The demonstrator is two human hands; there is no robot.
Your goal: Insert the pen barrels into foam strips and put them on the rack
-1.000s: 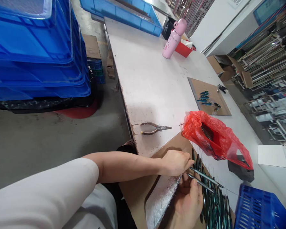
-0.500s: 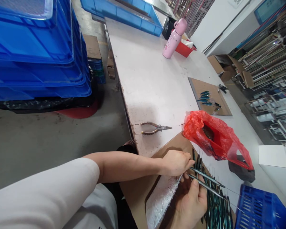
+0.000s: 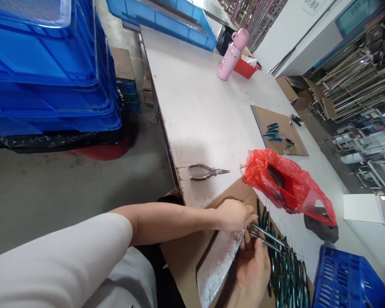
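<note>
White table (image 3: 199,94): pliers (image 3: 210,172) near red bag (image 3: 285,179).

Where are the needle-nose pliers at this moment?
In the head view, the needle-nose pliers lie on the white table near its left edge, just beyond the left hand and left of the red plastic bag.

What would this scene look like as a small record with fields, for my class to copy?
Left hand: curled closed, at the end of the upper slim rod
Right hand: palm up, pinching the lower slim rod
Near hands: silvery sheet, pile of teal pieces
Tool: pliers, lying on the white table
Bag: red plastic bag, contents unclear
Bottle: pink bottle, upright
</note>
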